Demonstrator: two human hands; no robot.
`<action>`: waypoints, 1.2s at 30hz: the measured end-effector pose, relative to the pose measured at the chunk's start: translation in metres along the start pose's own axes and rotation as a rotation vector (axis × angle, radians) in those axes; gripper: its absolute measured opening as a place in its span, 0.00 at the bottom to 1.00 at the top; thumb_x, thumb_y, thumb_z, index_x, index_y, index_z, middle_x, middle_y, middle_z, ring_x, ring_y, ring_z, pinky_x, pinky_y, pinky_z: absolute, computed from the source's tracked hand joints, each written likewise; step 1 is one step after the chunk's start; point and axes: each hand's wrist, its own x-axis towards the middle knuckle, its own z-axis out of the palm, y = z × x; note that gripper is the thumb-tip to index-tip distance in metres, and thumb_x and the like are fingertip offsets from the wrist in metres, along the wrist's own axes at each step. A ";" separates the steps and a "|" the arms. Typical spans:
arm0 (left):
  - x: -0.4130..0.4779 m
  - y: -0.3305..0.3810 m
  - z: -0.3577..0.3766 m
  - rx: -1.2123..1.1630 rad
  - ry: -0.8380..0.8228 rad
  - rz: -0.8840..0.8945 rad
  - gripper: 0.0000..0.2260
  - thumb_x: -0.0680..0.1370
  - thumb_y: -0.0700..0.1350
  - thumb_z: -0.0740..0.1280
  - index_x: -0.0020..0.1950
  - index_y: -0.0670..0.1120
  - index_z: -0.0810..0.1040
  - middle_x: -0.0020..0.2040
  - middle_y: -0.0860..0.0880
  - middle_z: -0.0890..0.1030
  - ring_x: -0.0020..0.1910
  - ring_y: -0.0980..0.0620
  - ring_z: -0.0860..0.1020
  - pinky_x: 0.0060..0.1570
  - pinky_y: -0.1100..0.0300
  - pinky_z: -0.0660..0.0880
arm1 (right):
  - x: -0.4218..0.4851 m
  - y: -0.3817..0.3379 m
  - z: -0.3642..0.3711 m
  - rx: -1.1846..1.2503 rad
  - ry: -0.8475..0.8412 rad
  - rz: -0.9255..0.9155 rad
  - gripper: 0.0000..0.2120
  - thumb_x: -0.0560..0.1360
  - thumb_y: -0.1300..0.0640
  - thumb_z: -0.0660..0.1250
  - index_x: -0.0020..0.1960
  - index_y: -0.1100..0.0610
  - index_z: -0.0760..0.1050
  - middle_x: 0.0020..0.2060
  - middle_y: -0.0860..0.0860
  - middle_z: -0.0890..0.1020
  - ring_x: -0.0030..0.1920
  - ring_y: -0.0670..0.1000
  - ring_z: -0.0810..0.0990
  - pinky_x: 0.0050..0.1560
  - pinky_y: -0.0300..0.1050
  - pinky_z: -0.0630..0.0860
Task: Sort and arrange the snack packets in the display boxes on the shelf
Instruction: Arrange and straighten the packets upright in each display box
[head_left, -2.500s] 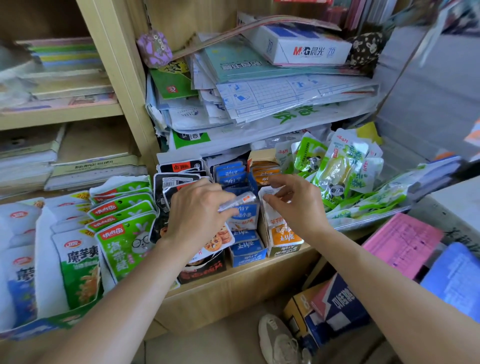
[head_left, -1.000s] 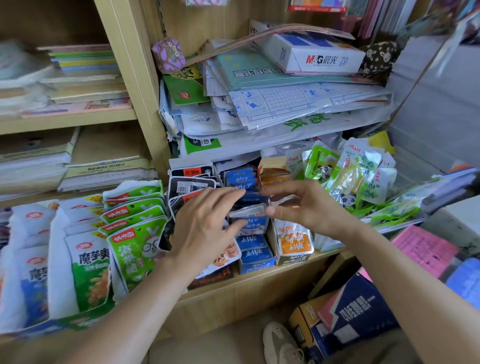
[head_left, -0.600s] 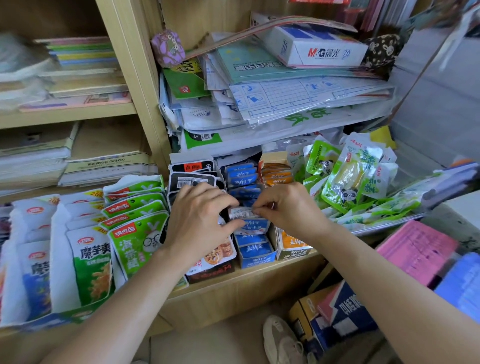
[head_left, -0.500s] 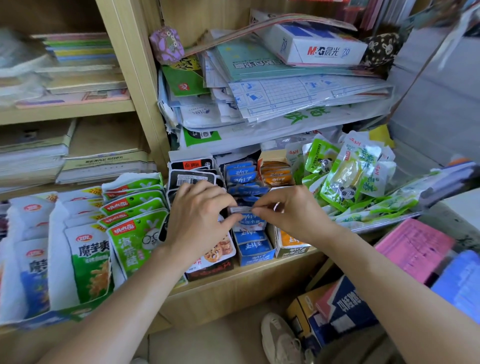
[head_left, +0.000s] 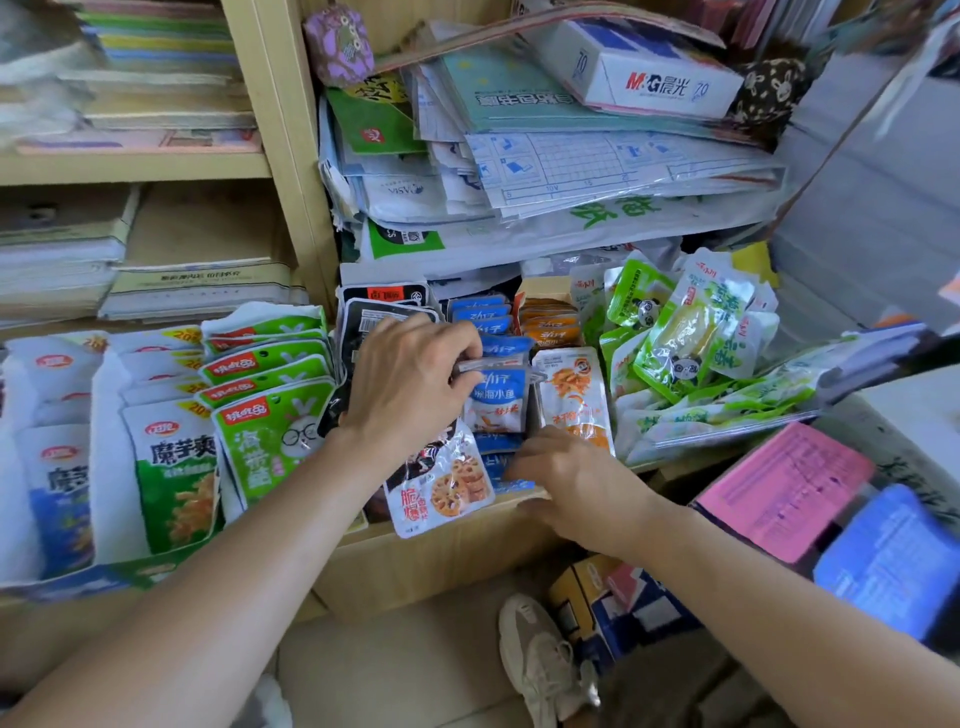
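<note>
Pinching the top seal of a blue packet between thumb and forefinger, the left hand holds it upright over the blue box in the middle of the shelf. The packet is small and flat, blue on top with white characters and pale below with an orange picture. Its seal strip is clear and shiny. Behind it more blue packets stand in a tight row, only their top edges showing. The right hand lies lower, at the shelf's front edge, fingertips against the box's front. I cannot tell whether it grips the box or only touches it. Just right of the held packet an orange packet stands upright, very close to it. On the left a lotus packet leans out over the shelf edge, partly under the left wrist, and beyond it green packets stand packed front to back. Room is tight. Packets crowd both sides, a paper stack hangs low over the back rows, and loose panda packets are heaped to the right. Open space lies only in front of the shelf, above the floor, where a shoe shows.
</note>
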 end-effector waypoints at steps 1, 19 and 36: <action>0.000 -0.002 0.000 -0.008 -0.008 0.011 0.10 0.70 0.47 0.78 0.47 0.51 0.80 0.39 0.55 0.83 0.39 0.51 0.77 0.42 0.58 0.65 | 0.001 -0.002 0.003 -0.015 -0.004 -0.004 0.14 0.73 0.57 0.74 0.58 0.56 0.81 0.52 0.53 0.81 0.56 0.55 0.77 0.55 0.54 0.77; -0.003 -0.016 0.002 -0.119 -0.060 0.031 0.07 0.73 0.48 0.76 0.45 0.50 0.81 0.40 0.56 0.81 0.39 0.54 0.77 0.42 0.62 0.68 | 0.016 -0.059 -0.012 1.167 0.100 0.513 0.05 0.76 0.62 0.68 0.49 0.61 0.83 0.43 0.51 0.87 0.45 0.48 0.85 0.45 0.36 0.79; -0.021 -0.012 0.006 -0.048 0.048 0.073 0.08 0.74 0.51 0.75 0.43 0.47 0.83 0.43 0.52 0.84 0.51 0.49 0.79 0.54 0.52 0.69 | 0.009 -0.049 -0.003 0.799 0.382 0.576 0.12 0.69 0.52 0.79 0.50 0.53 0.82 0.40 0.48 0.84 0.38 0.43 0.80 0.36 0.32 0.76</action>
